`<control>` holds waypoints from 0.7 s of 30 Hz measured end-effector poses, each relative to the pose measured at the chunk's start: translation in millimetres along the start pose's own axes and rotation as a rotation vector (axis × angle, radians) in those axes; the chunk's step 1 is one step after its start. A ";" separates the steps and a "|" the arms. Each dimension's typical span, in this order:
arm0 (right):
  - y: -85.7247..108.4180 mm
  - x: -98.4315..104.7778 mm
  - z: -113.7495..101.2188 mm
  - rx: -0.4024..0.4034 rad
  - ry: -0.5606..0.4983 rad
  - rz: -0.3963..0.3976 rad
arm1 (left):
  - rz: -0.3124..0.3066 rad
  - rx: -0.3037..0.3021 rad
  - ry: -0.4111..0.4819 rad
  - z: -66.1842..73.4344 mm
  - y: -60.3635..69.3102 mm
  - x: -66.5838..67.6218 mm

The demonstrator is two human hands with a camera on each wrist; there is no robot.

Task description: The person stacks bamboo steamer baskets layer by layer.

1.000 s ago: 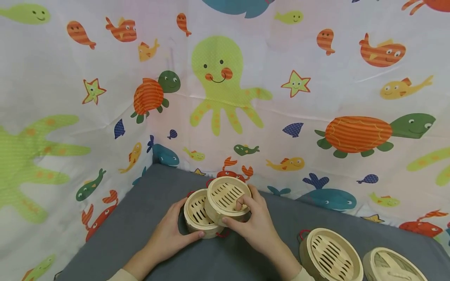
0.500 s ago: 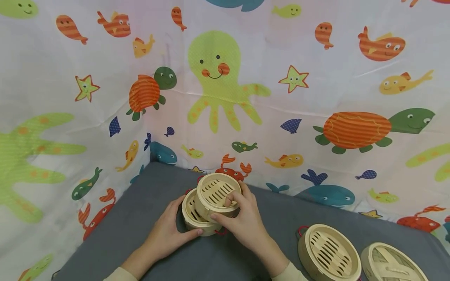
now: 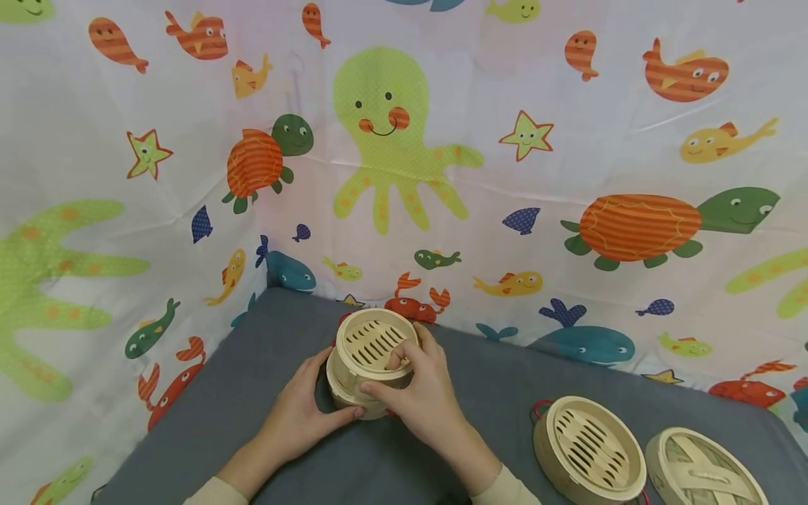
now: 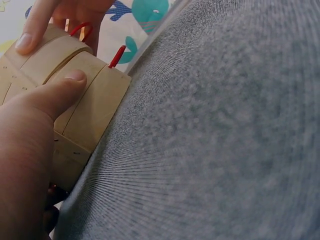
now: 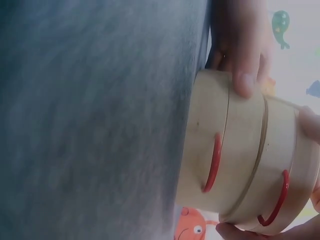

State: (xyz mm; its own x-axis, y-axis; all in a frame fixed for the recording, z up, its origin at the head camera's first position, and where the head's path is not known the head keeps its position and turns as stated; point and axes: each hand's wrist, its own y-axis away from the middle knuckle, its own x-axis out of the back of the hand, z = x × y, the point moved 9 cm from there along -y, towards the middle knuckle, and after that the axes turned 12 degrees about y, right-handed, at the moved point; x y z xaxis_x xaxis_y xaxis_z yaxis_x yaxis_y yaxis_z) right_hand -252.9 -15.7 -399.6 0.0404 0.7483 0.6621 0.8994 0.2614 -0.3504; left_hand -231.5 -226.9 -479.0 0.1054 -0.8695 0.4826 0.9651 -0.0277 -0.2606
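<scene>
The bamboo steamer stack has our attention, two tiers high beside the grey table's back edge, towards its far-left corner. Biggest of all, we've got the white fabric backdrop rising behind, lightly creased and printed with sea creatures. Below it, the grey table shows a matte, finely ribbed cloth. Now the hands! The left hand is curved round the lower basket, thumb at the near wall, a hold we'd say steadies the base. The right hand grips the upper basket, thumb outside and a bent finger over the rim, likely for control while lining up the walls. They're nearly aligned; whether the top is fully seated, we can't tell. Over towards the table's right edge, we spot a spare basket, open side up, and just beside it the woven lid with its crossed bamboo strips, both perhaps parked there for elbow room. Everything's pale, smooth, bent into neat rounds. Smaller now: glossy red loops on the walls, and finally those narrow slots through the slatted floors.
</scene>
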 end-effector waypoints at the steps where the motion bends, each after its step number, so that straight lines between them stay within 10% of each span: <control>1: 0.1 -0.8 -1.8 0.003 0.006 0.002 | 0.001 0.009 -0.003 -0.4 -0.2 0.1; 21: 7.0 -7.5 -22.2 0.020 0.165 0.100 | 0.013 0.034 -0.044 1.9 -1.5 0.1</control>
State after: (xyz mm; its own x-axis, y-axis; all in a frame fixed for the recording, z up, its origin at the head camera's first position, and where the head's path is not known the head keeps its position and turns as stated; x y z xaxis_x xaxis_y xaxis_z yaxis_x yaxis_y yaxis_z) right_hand -237.3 -33.0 -392.3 0.2020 0.6613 0.7224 0.8784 0.2040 -0.4323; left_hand -232.4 -226.0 -477.0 0.1275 -0.8473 0.5156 0.9711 0.0010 -0.2385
